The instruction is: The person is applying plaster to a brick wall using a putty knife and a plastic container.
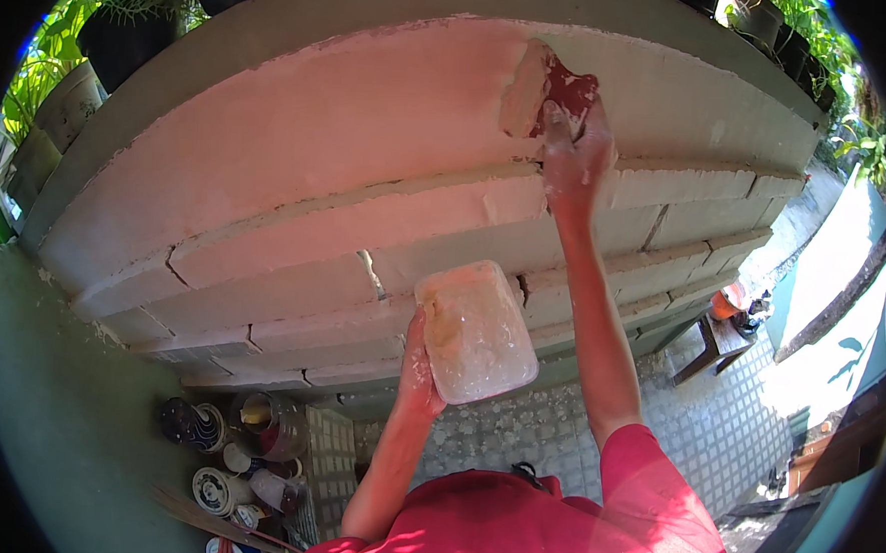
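In my right hand (578,153) is a red plaster-smeared scraper (568,88), its fingers closed round it, held against the upper band of the pale plastered block wall (331,120). A thick pale smear of paste (521,92) shows along the scraper's left side. Lower down, my left hand (418,365) holds a rectangular pale plastic tub (478,333) by its left side, with beige paste and splatters on it. Below the upper band, the wall steps out in rows of blocks with cracked, rough joints.
Potted plants (125,40) line the top. Several buckets and containers (216,490) stand bottom left beside a green side wall (65,407). A wooden stool (710,346) with an orange object (724,303) is at right on the tiled floor (716,421). Sticks (200,509) lie lower left.
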### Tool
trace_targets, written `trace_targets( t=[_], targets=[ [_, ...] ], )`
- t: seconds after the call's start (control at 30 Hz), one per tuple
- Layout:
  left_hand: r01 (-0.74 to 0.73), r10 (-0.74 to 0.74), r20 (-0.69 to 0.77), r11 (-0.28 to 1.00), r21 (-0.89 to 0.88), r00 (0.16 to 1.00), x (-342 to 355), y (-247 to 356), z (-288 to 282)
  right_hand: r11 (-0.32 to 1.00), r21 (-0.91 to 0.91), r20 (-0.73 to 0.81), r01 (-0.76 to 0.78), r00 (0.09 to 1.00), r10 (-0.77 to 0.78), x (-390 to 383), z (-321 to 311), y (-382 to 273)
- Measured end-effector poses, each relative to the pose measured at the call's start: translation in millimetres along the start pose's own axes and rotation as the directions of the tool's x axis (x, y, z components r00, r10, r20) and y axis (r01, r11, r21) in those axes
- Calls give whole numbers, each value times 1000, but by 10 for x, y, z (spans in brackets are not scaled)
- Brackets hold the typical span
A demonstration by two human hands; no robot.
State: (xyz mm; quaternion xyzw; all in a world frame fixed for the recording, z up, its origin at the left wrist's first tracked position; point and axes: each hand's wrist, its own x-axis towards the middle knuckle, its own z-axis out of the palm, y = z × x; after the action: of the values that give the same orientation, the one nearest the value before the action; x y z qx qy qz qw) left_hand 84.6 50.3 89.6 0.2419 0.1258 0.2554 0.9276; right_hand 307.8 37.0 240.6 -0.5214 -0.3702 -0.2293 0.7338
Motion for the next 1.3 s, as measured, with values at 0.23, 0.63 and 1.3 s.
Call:
trace_targets(
  t=[0.23, 0.63, 1.3],
  targets=[
    [5, -5, -79, 1000, 11, 997, -436, 240, -599, 769, -613, 122, 184, 983, -139, -322, 881, -257],
    [-58, 47, -80, 989, -137, 996, -993, 675, -1114, 719, -575, 208, 390, 920, -333, -1013, 2018, -587],
    [-119, 92, -167, 980, -158, 982, -1336, 654, -1316, 841, -336, 80, 424, 903, -423, -949, 1860, -731]
  ],
)
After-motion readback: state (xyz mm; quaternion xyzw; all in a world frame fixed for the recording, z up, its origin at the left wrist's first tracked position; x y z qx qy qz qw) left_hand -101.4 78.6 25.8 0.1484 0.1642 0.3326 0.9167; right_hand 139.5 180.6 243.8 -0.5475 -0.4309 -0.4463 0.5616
